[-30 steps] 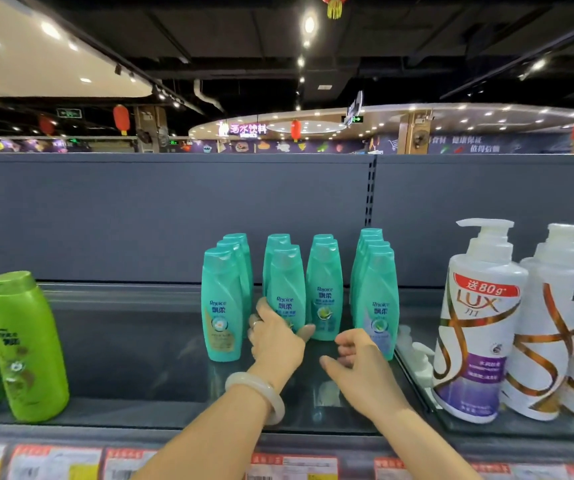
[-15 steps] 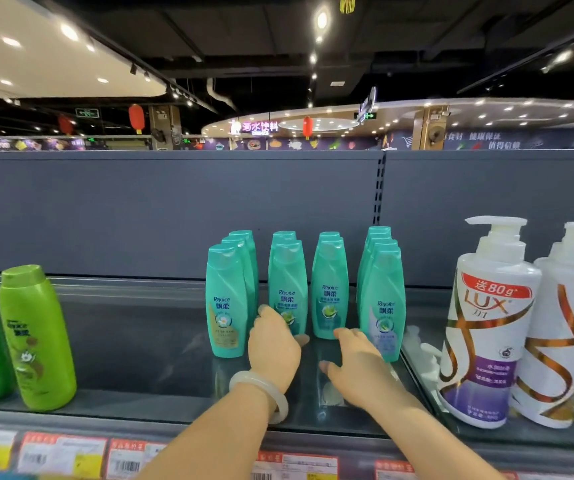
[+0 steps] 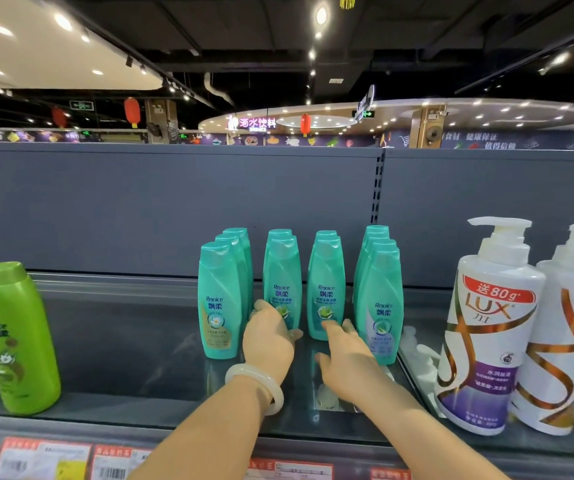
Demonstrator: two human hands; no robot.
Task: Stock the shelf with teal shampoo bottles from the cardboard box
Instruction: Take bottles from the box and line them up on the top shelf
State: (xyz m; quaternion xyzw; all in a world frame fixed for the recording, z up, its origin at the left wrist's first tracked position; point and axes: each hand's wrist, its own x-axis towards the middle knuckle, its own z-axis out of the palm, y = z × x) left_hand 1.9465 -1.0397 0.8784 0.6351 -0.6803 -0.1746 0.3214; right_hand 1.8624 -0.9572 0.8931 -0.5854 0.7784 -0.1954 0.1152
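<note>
Pale jade, the bangle (image 3: 257, 386) rings my left wrist at the near edge of the shelf (image 3: 123, 344), above a strip of price tags (image 3: 46, 459) too blurred to read. My left hand (image 3: 269, 337) reaches in with its fingers curled round the foot of the second-row teal bottle (image 3: 283, 282), thumb poking out to the right. My right hand (image 3: 344, 348) lies just beside it, fingers loosely spread and nearly straight, their tips at the base of the third-row teal bottle (image 3: 325, 285); whether they truly press it I cannot tell.

All the teal shampoo bottles stand upright, caps up, long axis vertical, labels facing me. They form four files running back toward the grey back panel (image 3: 140, 209): the left-hand front bottle (image 3: 218, 303) and the right-hand front bottle (image 3: 381, 306) stand nearer me than the two middle ones. Each reads "Rejoice" with Chinese characters beneath.

At the left a green bottle (image 3: 12, 337) stands upright, its label blurred. At the right a white pump bottle (image 3: 486, 323) reads "LUX" under a red band marked "80g", with another like it beside.

Half a second ago my right fingers were a touch shorter of the third row; they now lie further in. My left hand keeps its hold, and the bottles stand as they did.

Far beyond the panel, red lanterns (image 3: 132, 110) hang under a dark ceiling, near a pink neon sign (image 3: 256, 123).
</note>
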